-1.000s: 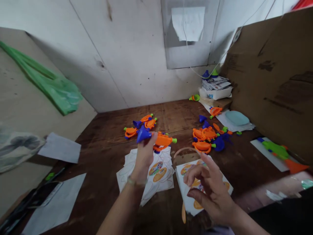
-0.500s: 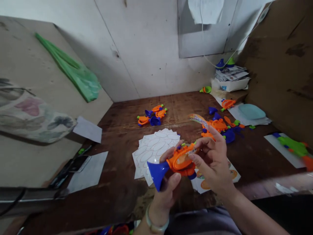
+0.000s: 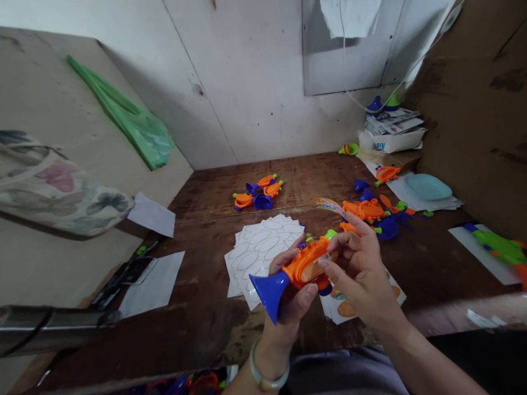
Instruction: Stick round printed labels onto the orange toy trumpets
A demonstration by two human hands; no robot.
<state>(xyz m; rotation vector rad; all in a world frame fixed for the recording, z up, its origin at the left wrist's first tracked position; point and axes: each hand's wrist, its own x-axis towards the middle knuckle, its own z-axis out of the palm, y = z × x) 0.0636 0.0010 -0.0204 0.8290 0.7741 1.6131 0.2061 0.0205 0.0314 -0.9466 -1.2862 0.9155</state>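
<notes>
My left hand (image 3: 294, 304) is wrapped around an orange toy trumpet (image 3: 305, 263) with a flared blue bell (image 3: 269, 293) facing left. My right hand (image 3: 362, 277) is at the trumpet's other end, with thumb and a curled finger pinching a clear orange oval sticker (image 3: 312, 270) at the recessed oval face. A second, colourful oval sticker (image 3: 328, 205) clings to the tip of my raised right index finger. Below the hands lie a sticker sheet (image 3: 345, 310), partly hidden by my right hand, and a fanned stack of white sheets with oval outlines (image 3: 263, 244).
Several orange and blue toy trumpets (image 3: 257, 193) lie at the back of the table. Loose toy parts (image 3: 364, 209) are piled at right, near a pale blue lid-like piece (image 3: 428, 187). A green and orange toy (image 3: 496, 246) rests on paper by the cardboard wall (image 3: 473, 126).
The trumpet has turned slightly, showing its green end more. The sticker on my right index finger has dipped a little to the lower left. The view has shifted slightly.
</notes>
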